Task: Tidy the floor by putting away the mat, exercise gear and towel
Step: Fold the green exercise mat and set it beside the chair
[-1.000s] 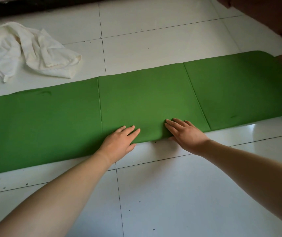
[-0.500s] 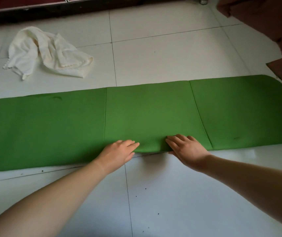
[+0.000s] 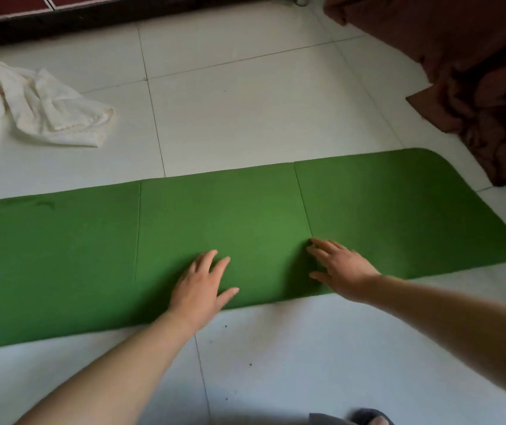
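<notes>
Beyond the mat point(image 3: 61, 256) lie a crumpled towel point(image 3: 40, 108) — and, rightward, brown cloth point(image 3: 475, 72).

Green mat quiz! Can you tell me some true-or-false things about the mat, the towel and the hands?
1. The left hand and right hand lie flat on the green mat. True.
2. The white towel sits neatly folded on the mat. False: it lies crumpled on the tiled floor, apart from the mat.
3. The mat is rolled into a tube. False: it lies spread flat on the floor.
4. A brown cloth lies near the mat's right end. True.
</notes>
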